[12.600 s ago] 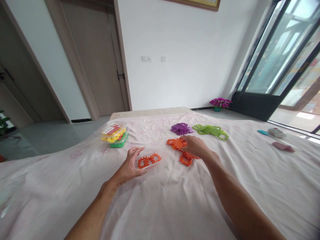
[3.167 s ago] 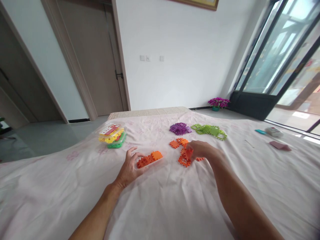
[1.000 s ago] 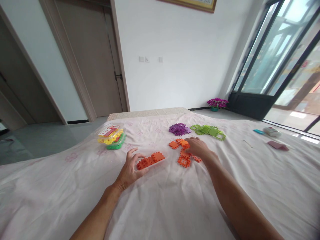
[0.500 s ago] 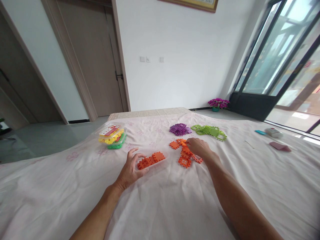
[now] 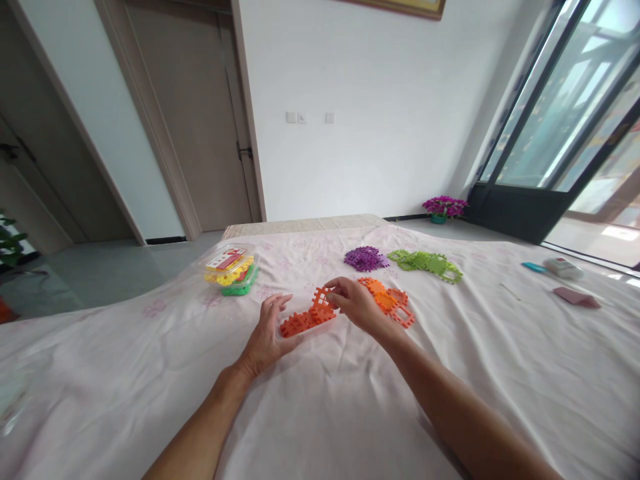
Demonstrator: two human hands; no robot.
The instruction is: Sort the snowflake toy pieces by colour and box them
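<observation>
My left hand (image 5: 270, 333) is curved around the left end of a clear plastic box (image 5: 311, 328), thumb along its near side and fingers at the far side. Several orange interlocking tiles (image 5: 299, 323) lie in a row inside it. Between thumb and fingers, my right hand (image 5: 350, 300) pinches an orange windowed tile (image 5: 321, 297), tilted up over the box's right end. Just right of that hand, a loose pile of orange tiles (image 5: 383, 297) is on the cloth, partly covered by the hand.
Purple pieces (image 5: 364, 259) and green pieces (image 5: 425, 263) lie in heaps farther back. Stacked clear boxes (image 5: 231, 268) with yellow and green pieces stand at left. On the right are a pink folded item (image 5: 576, 297), a white packet (image 5: 563, 268) and a blue item (image 5: 533, 267).
My right hand has moved left from the orange pile to the box, bringing a windowed tile with it. My left hand stays around the box. The view has shifted slightly.
</observation>
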